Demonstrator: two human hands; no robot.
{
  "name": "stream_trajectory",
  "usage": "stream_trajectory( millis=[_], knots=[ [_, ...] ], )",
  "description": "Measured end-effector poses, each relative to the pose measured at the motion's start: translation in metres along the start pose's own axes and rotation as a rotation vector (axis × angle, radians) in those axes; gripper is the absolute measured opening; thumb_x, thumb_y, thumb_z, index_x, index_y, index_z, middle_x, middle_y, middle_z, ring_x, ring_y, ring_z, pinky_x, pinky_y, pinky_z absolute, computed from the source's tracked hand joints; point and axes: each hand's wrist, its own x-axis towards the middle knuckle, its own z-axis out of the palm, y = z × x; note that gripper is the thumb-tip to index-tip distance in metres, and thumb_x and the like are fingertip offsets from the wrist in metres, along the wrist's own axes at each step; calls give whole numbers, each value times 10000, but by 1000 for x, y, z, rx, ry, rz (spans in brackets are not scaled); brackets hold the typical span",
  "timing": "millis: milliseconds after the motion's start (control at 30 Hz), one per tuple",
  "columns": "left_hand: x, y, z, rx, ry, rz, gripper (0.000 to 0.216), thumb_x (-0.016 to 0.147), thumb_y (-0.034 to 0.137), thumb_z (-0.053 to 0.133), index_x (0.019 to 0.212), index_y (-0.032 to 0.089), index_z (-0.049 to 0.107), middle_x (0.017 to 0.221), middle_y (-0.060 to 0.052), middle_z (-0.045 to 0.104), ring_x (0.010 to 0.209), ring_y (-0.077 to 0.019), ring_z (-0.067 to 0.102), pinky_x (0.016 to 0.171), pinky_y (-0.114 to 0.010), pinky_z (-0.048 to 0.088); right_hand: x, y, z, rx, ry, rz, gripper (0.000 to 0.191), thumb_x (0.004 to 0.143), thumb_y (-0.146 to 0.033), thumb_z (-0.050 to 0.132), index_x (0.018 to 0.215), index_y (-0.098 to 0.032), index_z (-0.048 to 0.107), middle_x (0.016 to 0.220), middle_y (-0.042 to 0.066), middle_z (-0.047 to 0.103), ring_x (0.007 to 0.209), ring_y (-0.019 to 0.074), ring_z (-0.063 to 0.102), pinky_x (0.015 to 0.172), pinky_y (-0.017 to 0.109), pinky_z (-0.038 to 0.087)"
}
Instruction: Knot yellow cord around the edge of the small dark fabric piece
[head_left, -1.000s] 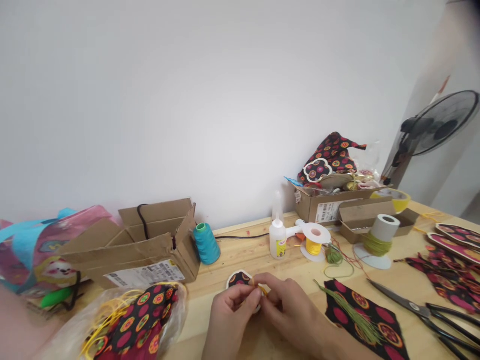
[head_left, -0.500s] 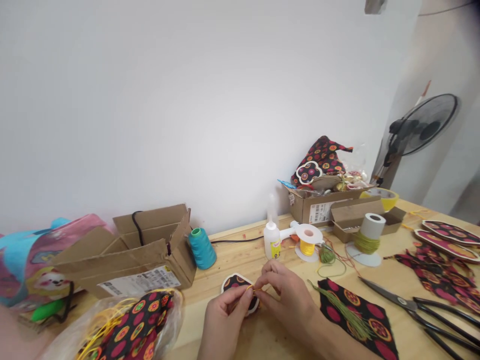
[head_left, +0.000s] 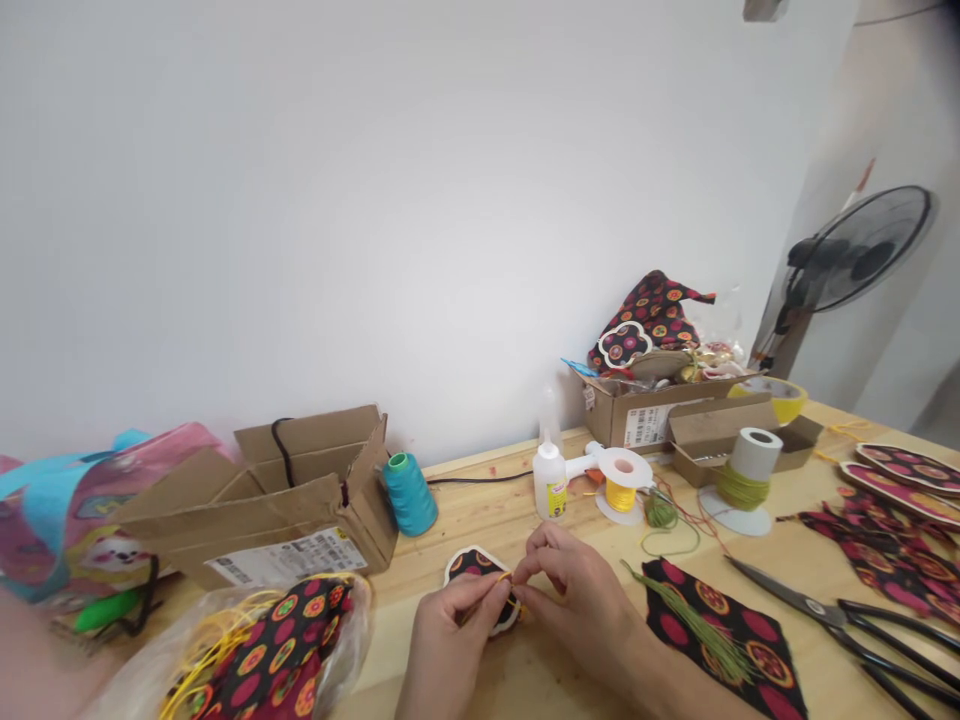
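My left hand (head_left: 459, 628) pinches a thin yellow cord (head_left: 505, 576) between thumb and forefinger. Close beside it, my right hand (head_left: 574, 590) pinches the same cord, its fingertips almost meeting the left ones. Behind and beneath the fingers lies a patterned fabric piece with a white scalloped edge (head_left: 474, 562), partly hidden by the hands. Right of my right hand, a green thread tassel (head_left: 701, 630) rests on a dark patterned cloth (head_left: 765, 650). Black-handled scissors (head_left: 825, 612) lie beside that cloth.
A glue bottle (head_left: 550, 482), a yellow cord spool (head_left: 621, 495) and a green cord spool (head_left: 742, 490) stand behind my hands. At left are a teal thread cone (head_left: 410, 497), an open cardboard box (head_left: 300, 525) and a plastic bag (head_left: 349, 640) of cloth and cords. A fan (head_left: 862, 255) stands right.
The view has shifted slightly, so the surroundings sit a little further right. Both hands keep their pinch on the cord, with only small finger movement.
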Motion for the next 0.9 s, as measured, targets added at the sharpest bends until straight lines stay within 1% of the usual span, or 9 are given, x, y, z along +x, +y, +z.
stream_trajectory(
  millis=[200, 300, 467, 533, 767, 900],
  knots=[
    [1, 0, 1, -91, -10, -83, 207, 648, 312, 589, 800, 213, 690, 693, -15, 718, 696, -185, 599, 628, -230, 453, -1, 1, 0, 19, -7, -3, 106, 680, -112, 562, 691, -207, 606, 702, -24, 478, 613, 94, 447, 532, 184, 330],
    [1, 1, 1, -142, -5, -90, 194, 633, 304, 603, 773, 206, 697, 709, -16, 722, 697, -185, 606, 632, -230, 461, 0, 1, 0, 23, -21, -1, 115, 678, -111, 565, 703, -212, 613, 705, -25, 482, 607, 93, 447, 531, 185, 331],
    [1, 2, 2, -270, 72, -169, 189, 550, 268, 669, 711, 177, 706, 719, -38, 727, 689, -197, 624, 627, -238, 480, 0, 2, 0, 20, -27, -1, 107, 692, -132, 563, 716, -221, 617, 706, -25, 482, 619, 99, 455, 537, 190, 338],
    [1, 1, 3, -305, 95, -193, 192, 538, 264, 678, 703, 168, 706, 700, -44, 728, 672, -191, 625, 617, -232, 479, 0, 2, -1, 10, -22, 2, 101, 695, -139, 564, 722, -222, 615, 706, -23, 484, 624, 103, 458, 537, 194, 339],
    [3, -3, 2, -395, 115, -222, 197, 511, 251, 699, 682, 154, 706, 658, -52, 724, 627, -173, 611, 594, -231, 464, 0, 0, -2, -4, -20, -1, 101, 704, -152, 556, 737, -226, 615, 710, -16, 501, 619, 108, 462, 543, 200, 347],
    [3, -4, 2, -477, 110, -246, 161, 508, 220, 708, 655, 155, 704, 629, -38, 721, 593, -137, 605, 566, -191, 452, 1, 0, -2, -12, -18, 9, 111, 700, -145, 556, 742, -227, 618, 706, -19, 519, 604, 103, 462, 542, 199, 344]
  ],
)
